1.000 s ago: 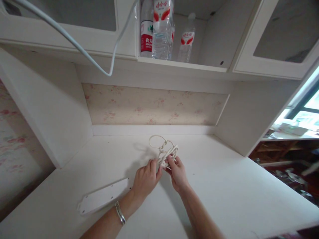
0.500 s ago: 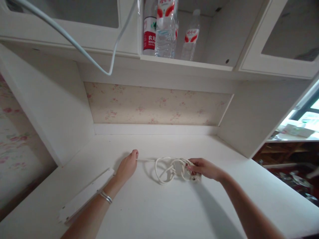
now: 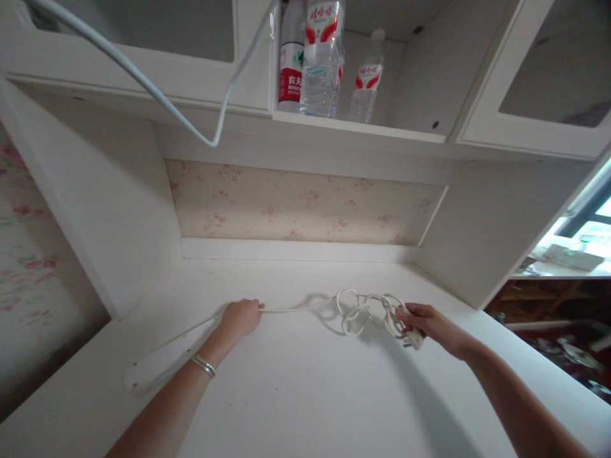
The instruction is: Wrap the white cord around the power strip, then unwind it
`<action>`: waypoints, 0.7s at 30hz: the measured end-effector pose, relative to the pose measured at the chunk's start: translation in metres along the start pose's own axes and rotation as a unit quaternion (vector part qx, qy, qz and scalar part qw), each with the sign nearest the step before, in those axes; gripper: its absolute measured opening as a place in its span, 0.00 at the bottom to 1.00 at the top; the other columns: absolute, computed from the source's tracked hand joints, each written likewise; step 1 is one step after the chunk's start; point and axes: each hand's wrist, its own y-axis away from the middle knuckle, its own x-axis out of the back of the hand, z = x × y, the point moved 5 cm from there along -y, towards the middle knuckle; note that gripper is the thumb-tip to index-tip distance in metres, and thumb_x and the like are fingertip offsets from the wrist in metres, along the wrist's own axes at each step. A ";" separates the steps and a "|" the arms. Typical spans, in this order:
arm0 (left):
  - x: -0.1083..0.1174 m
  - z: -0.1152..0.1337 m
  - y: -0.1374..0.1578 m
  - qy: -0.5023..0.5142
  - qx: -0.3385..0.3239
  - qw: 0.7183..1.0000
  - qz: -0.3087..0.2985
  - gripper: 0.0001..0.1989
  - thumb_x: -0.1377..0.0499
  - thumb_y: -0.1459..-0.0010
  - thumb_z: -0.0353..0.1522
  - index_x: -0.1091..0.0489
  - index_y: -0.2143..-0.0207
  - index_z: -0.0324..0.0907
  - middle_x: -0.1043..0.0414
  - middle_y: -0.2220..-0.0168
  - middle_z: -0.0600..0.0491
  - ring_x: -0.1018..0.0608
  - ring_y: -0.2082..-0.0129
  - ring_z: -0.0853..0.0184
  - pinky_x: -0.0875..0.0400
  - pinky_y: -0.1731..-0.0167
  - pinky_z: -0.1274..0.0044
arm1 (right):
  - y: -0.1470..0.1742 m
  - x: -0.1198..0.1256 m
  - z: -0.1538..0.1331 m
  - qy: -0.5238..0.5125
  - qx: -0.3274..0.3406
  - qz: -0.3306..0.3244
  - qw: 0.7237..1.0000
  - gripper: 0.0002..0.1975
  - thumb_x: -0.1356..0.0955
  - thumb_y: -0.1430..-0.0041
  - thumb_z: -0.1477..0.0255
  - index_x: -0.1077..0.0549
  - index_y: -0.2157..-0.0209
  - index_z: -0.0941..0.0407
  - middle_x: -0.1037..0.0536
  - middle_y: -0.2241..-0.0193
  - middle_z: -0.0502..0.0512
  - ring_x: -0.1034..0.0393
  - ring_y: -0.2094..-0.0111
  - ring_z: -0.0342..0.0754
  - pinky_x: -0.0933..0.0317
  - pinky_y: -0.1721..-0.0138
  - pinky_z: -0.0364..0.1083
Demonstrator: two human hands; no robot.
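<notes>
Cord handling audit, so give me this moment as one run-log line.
left hand: grips cord | right hand: holds bunched cord, plug | strip: on counter

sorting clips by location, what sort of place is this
Probably a room in a home, though which room is unclear: floral wallpaper lines the wall, and plastic bottles stand in a white overhead cabinet.

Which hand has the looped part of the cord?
The right hand: it grips the bunched loops of cord, while the left hand holds a straighter stretch near the white strip.
</notes>
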 end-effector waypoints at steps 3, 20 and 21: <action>0.003 -0.003 -0.002 0.021 -0.019 0.997 -0.071 0.18 0.49 0.45 0.41 0.27 0.70 0.36 0.24 0.65 0.36 0.23 0.66 0.54 0.35 0.68 0.71 | -0.003 -0.014 -0.009 -0.042 0.023 0.037 0.998 0.20 0.30 0.51 0.54 0.31 0.76 0.58 0.32 0.79 0.50 0.40 0.79 0.42 0.46 0.77 0.43; 0.054 -0.060 0.009 0.118 0.018 0.988 0.099 0.20 0.57 0.39 0.41 0.29 0.64 0.42 0.25 0.61 0.46 0.25 0.60 0.60 0.37 0.61 0.75 | -0.013 -0.094 -0.025 -0.091 0.029 0.046 0.994 0.20 0.31 0.49 0.55 0.31 0.76 0.58 0.31 0.81 0.50 0.38 0.81 0.41 0.45 0.80 0.41; 0.059 -0.060 0.008 0.119 0.029 0.986 0.117 0.21 0.58 0.39 0.40 0.29 0.61 0.41 0.26 0.57 0.45 0.26 0.57 0.59 0.38 0.58 0.74 | -0.013 -0.105 -0.024 -0.088 0.022 0.030 0.995 0.19 0.32 0.49 0.55 0.31 0.76 0.59 0.31 0.81 0.50 0.38 0.81 0.41 0.45 0.80 0.41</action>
